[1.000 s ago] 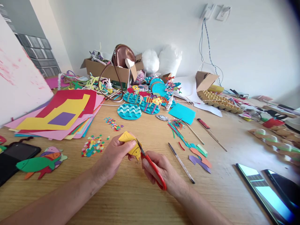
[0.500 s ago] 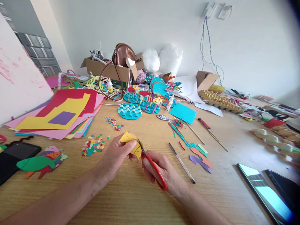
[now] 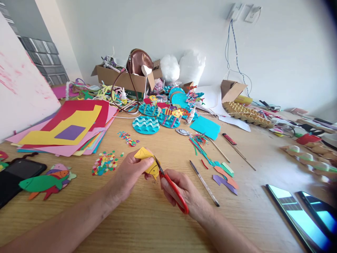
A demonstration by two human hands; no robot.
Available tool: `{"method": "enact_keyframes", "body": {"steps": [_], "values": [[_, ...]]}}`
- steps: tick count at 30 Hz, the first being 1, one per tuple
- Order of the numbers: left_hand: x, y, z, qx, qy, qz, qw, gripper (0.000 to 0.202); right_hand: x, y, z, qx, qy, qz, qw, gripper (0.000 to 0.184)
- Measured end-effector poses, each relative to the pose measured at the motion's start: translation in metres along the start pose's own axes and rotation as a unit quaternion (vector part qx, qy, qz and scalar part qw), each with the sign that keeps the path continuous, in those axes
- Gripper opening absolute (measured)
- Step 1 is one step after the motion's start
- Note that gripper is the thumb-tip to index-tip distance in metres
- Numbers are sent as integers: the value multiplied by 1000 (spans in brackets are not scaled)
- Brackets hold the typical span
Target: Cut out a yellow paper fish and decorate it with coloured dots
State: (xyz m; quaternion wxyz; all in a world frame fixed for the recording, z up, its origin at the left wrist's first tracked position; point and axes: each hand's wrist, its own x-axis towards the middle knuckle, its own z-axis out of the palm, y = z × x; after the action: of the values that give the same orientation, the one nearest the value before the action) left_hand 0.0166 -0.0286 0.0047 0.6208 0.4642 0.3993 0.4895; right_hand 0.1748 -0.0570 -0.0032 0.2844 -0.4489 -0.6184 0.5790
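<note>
Between the thumb and fingers of my left hand (image 3: 133, 173) is a piece of yellow paper (image 3: 143, 154) with a fish outline drawn on it. My right hand (image 3: 177, 188) grips red-handled scissors (image 3: 179, 196), whose dark blades meet the paper's right edge. How far the blades are parted is hard to make out. Right of my right hand lies a pen (image 3: 204, 182). Orange and purple paper scraps (image 3: 226, 177) rest beyond it. Left of my left hand is a spread of coloured paper dots (image 3: 104, 163). Cut paper fish (image 3: 43, 183), a green one on top, lie farther left.
Coloured sheets (image 3: 63, 126) are stacked at the left. Blue wave-patterned discs (image 3: 145, 124) with paper fish stand mid-table, beside a glue bottle (image 3: 190, 116). A cardboard box (image 3: 118, 78) is against the wall. A phone (image 3: 295, 214) lies at the right, and egg-carton trays (image 3: 247, 114) sit behind.
Both hands stay nearly in place, with the scissors still at the yellow paper. The second device at the far right now shows a bright screen or reflection.
</note>
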Motion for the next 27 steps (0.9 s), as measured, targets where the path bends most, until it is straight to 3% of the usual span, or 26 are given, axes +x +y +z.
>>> {"method": "enact_keyframes", "body": {"steps": [17,27], "values": [[3,2,-4,9,-19,-30,999,16,1,-2,1,-26,22,2,999,36],[2,-3,-5,13,-7,-12,1000,16,1,-3,1,-34,16,30,999,36]]}}
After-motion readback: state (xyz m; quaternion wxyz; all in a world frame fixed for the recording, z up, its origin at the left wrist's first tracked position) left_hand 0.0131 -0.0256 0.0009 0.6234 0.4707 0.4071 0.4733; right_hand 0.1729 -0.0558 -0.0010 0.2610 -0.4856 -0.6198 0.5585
